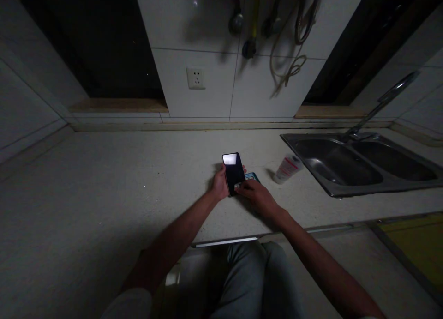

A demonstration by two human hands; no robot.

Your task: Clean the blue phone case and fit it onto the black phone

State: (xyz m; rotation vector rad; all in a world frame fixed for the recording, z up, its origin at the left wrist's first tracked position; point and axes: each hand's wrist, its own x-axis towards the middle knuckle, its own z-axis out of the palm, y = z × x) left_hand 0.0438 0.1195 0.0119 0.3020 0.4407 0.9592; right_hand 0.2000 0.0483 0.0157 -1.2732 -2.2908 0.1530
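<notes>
A dark smartphone [234, 173] is held over the counter, its screen facing up and a bright reflection at the top end. Wrapped round its left edge is my left hand [219, 183]. My right hand [255, 195] is closed at the lower right of the screen, with its fingertips pinching a small whitish piece [237, 186] against the glass; what kind of thing it is I cannot make out. Partly behind the right hand lies a flat blue-and-white item [252, 176]. A translucent plastic cup [288, 168] with red print stands to the right.
A steel double sink [332, 189] with a tall faucet [380, 102] is set into the pale counter [121, 180] at the right. On the tiled wall are a power socket [196, 78], pipes and a hanging cord [292, 69]. The room is dim.
</notes>
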